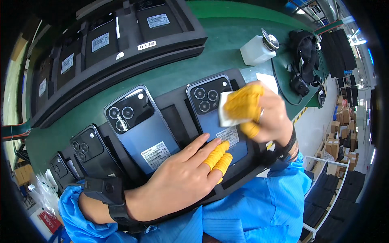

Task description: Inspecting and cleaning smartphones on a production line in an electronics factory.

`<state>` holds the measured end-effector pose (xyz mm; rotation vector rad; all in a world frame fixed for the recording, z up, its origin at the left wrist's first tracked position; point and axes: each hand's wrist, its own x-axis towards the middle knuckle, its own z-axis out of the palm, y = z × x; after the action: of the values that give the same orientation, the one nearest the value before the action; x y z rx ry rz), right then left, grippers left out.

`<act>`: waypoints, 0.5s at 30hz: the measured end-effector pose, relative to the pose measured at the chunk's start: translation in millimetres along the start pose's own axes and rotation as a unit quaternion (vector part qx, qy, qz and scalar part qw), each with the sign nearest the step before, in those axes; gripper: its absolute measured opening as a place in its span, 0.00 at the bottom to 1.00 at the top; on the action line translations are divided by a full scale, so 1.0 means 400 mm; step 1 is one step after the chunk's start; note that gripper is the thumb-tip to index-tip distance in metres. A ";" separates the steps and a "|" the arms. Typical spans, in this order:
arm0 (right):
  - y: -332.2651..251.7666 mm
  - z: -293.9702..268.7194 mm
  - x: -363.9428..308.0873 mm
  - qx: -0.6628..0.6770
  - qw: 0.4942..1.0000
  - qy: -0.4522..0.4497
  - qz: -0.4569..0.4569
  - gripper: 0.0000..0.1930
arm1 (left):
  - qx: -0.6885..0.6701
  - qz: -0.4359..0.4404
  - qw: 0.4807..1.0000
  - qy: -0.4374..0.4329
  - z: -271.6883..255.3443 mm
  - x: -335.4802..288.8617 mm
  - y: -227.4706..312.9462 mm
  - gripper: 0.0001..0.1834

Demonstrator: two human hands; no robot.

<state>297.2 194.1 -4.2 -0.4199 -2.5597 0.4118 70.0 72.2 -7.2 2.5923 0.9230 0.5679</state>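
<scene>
A blue phone [206,121] lies back up in a black foam tray [173,121], its dark camera block at the top. My right hand [272,113], with yellow finger cots, pinches a folded white wipe [223,115] against the phone's back beside the camera block; that hand is slightly blurred. The fingers of my left hand [178,176] lie stretched over the phone's lower part by its white label [229,137], two of them in yellow cots. Left of it sit another blue phone [148,133] and darker phones [96,152], all back up.
Stacked black foam trays [162,54] with label-bearing dark items stand at the far left of the green table [221,42]. A white bottle with a metal top [255,50], a white sheet [267,81] and a black strapped device [302,60] with a cable lie at the far right.
</scene>
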 end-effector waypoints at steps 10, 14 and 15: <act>0.066 0.002 0.028 -0.033 0.995 0.079 0.059 0.16 | -0.011 -0.004 1.000 -0.011 -0.003 -0.003 0.001 0.13; 0.034 -0.002 -0.001 -0.029 0.997 0.042 0.063 0.13 | -0.012 -0.007 1.000 -0.015 -0.001 -0.004 0.002 0.13; 0.021 -0.014 -0.014 -0.015 0.997 0.032 0.073 0.13 | -0.015 -0.006 1.000 -0.006 0.001 -0.005 0.002 0.13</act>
<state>306.4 200.7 -5.1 -0.6242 -2.4839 0.4056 69.2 70.1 -7.5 2.5594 0.9200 0.5578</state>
